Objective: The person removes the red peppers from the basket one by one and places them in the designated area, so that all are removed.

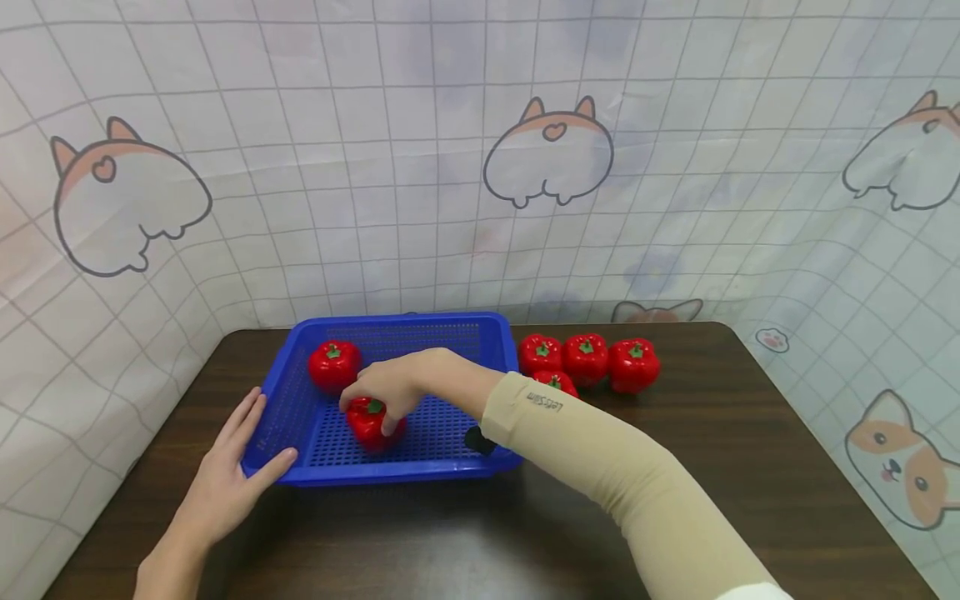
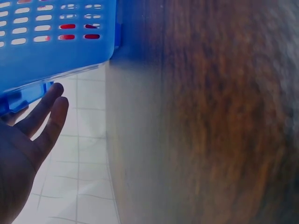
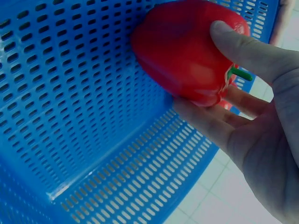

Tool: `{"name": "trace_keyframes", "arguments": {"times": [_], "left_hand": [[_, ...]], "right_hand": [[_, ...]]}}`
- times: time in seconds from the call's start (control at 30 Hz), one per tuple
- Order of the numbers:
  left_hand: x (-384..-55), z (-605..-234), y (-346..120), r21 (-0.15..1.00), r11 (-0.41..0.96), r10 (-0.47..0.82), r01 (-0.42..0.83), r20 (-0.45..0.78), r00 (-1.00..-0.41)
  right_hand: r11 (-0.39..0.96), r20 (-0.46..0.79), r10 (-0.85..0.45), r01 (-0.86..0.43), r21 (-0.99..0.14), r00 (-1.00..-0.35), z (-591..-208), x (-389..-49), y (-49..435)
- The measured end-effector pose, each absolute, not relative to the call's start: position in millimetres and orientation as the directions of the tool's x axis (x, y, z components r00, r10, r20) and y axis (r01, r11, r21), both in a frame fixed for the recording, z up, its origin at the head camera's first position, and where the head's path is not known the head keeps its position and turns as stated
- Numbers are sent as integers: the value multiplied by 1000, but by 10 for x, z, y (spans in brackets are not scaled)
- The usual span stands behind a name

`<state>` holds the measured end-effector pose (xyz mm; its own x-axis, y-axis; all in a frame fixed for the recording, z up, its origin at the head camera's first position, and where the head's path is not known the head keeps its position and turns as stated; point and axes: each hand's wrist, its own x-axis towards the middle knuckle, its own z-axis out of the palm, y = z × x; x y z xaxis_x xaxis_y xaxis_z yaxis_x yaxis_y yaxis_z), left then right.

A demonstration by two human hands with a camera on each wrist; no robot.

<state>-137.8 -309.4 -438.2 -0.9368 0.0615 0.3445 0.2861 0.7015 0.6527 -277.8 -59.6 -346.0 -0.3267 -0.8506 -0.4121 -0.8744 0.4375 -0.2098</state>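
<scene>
My right hand [image 1: 397, 385] grips a red bell pepper [image 1: 369, 427] inside the blue perforated basket [image 1: 375, 472]. In the right wrist view, thumb and fingers lie around the pepper [image 3: 182, 53] near its green stem, and its far end is close to the basket floor. Whether it touches the floor I cannot tell. Another red bell pepper [image 1: 333, 365] lies in the back left of the basket. My left hand [image 1: 225, 483] rests at the basket's left rim with fingers extended and thumb by the front corner.
Several more red bell peppers [image 1: 585, 360] stand together on the dark wooden table [image 1: 720, 433], just right of the basket. My right sleeve [image 1: 600, 458] partly covers one of them. A small black thing [image 1: 478, 440] shows beside my right forearm. A patterned cloth [image 1: 360, 167] hangs behind the table.
</scene>
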Motion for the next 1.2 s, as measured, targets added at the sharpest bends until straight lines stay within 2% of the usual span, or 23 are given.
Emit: {"name": "trace_keyframes", "arguments": {"times": [0.47, 0.7, 0.97, 1.2], "left_hand": [[-1356, -4371, -3091, 662, 695, 57, 281, 338, -939], [-1357, -4367, -3091, 651, 701, 64, 293, 351, -934], [-1358, -4383, -3098, 654, 698, 62, 292, 352, -934], [-1358, -4371, -3102, 654, 697, 61, 294, 354, -933]], "right_hand": [[449, -385, -853, -871, -200, -352, -3288, -2665, -340], [439, -320, -876, -871, -219, -361, -3166, -2632, -82], [400, -232, -911, -867, -296, -341, -3086, -2537, 235], [387, -142, -922, -856, -342, -360, -3000, -2529, 554]]}}
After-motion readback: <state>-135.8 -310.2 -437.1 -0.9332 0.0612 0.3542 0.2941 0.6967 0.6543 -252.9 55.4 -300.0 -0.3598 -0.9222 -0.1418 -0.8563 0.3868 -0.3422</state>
